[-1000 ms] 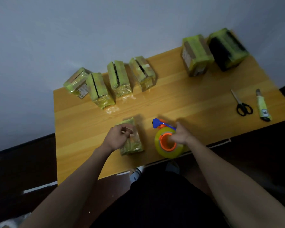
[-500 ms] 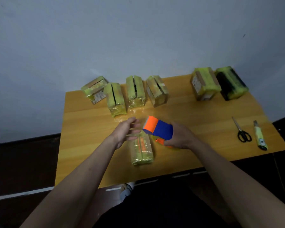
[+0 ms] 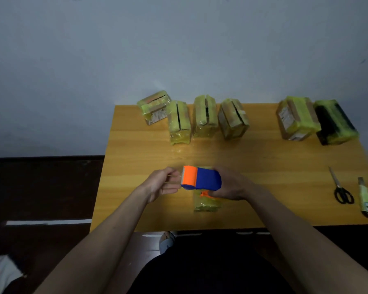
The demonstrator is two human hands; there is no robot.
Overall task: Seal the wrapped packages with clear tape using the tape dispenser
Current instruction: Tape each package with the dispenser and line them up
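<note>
Right hand [image 3: 229, 185] grips tape dispenser [image 3: 201, 178]; left hand [image 3: 162, 183] apparently pinches tape end, blurred

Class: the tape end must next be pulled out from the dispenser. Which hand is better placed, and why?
Left. The left hand sits at the orange mouth of the dispenser, fingers pinching there. The right hand grips the dispenser above the package.

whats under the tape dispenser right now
A wrapped yellow package lies on the table below the dispenser, which the right hand grips. The package's far half is covered by dispenser and hand.
</note>
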